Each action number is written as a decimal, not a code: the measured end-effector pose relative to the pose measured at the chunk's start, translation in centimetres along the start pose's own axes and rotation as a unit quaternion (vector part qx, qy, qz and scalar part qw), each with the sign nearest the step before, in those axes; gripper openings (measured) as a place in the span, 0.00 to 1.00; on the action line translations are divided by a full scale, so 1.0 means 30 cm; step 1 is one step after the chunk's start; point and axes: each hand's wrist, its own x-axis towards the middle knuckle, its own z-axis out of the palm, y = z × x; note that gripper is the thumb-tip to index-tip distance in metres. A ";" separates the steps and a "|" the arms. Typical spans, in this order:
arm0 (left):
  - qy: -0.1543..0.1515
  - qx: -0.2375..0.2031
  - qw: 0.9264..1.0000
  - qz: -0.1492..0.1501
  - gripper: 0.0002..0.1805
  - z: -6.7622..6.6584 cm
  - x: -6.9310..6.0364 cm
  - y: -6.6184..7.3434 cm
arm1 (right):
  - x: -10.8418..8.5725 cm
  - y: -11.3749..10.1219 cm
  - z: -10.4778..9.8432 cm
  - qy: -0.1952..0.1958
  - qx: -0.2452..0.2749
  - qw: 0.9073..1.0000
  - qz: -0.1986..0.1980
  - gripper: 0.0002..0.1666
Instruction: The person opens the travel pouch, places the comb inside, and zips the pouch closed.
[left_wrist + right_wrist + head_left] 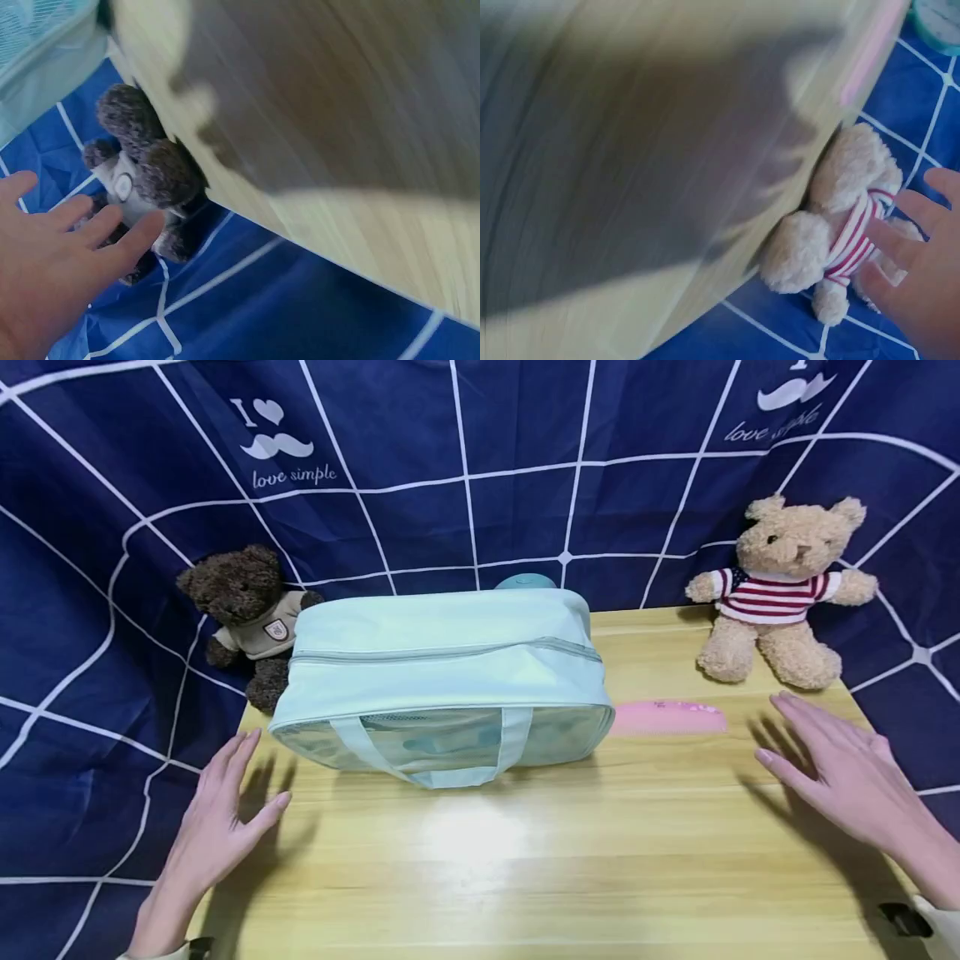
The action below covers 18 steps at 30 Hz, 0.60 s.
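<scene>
A pale blue zipped bag point(442, 643) with a clear front panel and a hanging handle stands on the wooden table point(480, 877). My left hand point(213, 827) hovers over the table's left edge, fingers spread and empty, near the bag's lower left corner; the left wrist view shows that hand point(67, 262) too. On the right, my other hand point(855, 777) is held above the table with fingers apart, holding nothing, also seen in the right wrist view as a hand point(922, 262). A pink comb point(667, 718) lies between the bag and my right hand.
A dark brown teddy bear point(251, 610) sits left of the bag. At the back right sits a light teddy bear point(783, 593) in a striped shirt. Behind the bag, a teal rounded object point(525, 581) partly shows. Dark blue cloth point(517, 518) with white lines surrounds the table.
</scene>
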 end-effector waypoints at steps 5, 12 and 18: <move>0.027 -0.121 0.992 0.028 0.47 0.001 0.013 0.051 | 0.012 -0.068 0.014 0.005 0.090 0.995 0.040 0.38; 0.087 -0.400 0.904 0.120 0.35 0.044 0.084 0.125 | 0.083 -0.194 0.070 0.064 0.227 0.970 0.066 0.27; 0.136 -0.489 0.853 0.124 0.34 0.079 0.135 0.196 | 0.166 -0.292 0.106 0.043 0.495 0.866 0.063 0.20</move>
